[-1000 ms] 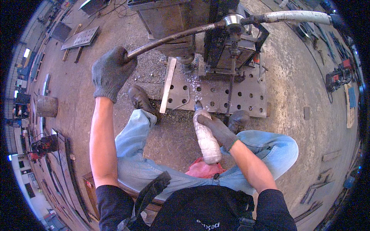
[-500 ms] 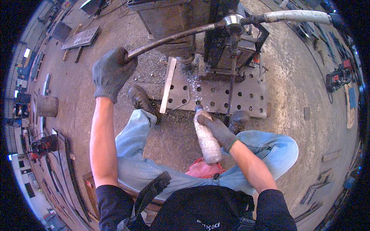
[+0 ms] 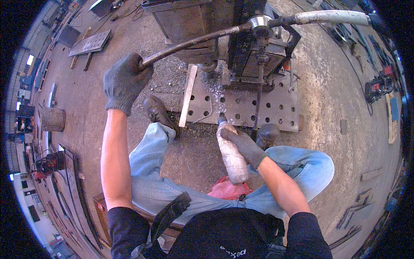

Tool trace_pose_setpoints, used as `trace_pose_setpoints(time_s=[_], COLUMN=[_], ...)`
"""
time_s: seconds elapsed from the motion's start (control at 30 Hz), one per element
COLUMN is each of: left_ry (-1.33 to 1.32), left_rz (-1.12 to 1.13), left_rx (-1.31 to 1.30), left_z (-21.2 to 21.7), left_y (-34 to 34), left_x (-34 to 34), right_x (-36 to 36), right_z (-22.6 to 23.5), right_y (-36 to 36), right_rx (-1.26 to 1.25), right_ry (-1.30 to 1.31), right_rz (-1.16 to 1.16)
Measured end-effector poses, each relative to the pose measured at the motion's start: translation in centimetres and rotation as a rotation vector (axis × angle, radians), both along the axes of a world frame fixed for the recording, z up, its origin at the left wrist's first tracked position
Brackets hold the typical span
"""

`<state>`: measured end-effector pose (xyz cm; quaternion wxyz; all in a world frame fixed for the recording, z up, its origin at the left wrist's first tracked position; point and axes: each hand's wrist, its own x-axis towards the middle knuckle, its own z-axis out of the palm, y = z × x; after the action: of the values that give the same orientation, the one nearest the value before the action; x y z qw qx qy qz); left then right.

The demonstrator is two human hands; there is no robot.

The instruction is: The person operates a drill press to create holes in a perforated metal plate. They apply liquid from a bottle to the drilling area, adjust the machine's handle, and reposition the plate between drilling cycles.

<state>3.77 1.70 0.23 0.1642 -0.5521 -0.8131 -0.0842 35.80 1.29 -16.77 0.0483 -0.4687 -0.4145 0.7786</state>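
Observation:
My left hand [image 3: 128, 82], in a dark grey knit glove, is closed round the end of a long metal lever [image 3: 194, 44]. That lever runs to a round bright hub [image 3: 261, 22] on a dark drilling machine [image 3: 258, 64]. In my gloved right hand [image 3: 245, 146] is a worn, whitish plastic bottle [image 3: 233, 157], tilted with its narrow neck away from me. The neck points at a steel plate [image 3: 276, 113] with rows of round holes. Bright droplets or chips [image 3: 221, 93] lie between the bottle's tip and the machine.
A pale flat strip [image 3: 188, 96] and a bent thin rod [image 3: 209, 110] rest on the plate's left part. A white-wrapped lever arm [image 3: 332, 18] extends right from the hub. Pink cloth [image 3: 228, 188] lies between my legs. A metal bucket [image 3: 52, 119] stands at left.
Both hands keep their grips and places almost unchanged. The bright specks in front of the bottle show a slightly different pattern.

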Motion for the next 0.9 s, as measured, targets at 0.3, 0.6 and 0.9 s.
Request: trace_pose_setpoints(time_s=[0.3,0.6,0.9], left_ry=[0.031,0.000,-0.008], left_rz=[-0.037,-0.060,-0.054], left_rx=[0.032,0.052,0.052], left_z=[-0.2,0.1,-0.1], left_y=[0.1,-0.3,0.0], left_x=[-0.1,0.3,0.2], right_x=[0.1,0.9,1.2], right_z=[-1.1,2.0,-6.4], right_y=[-0.2,0.4,-3.3], right_rx=[-0.166,-0.287,-0.409], right_ry=[0.113,0.373,-0.007], right_rz=[-0.116,-0.412,-0.118])
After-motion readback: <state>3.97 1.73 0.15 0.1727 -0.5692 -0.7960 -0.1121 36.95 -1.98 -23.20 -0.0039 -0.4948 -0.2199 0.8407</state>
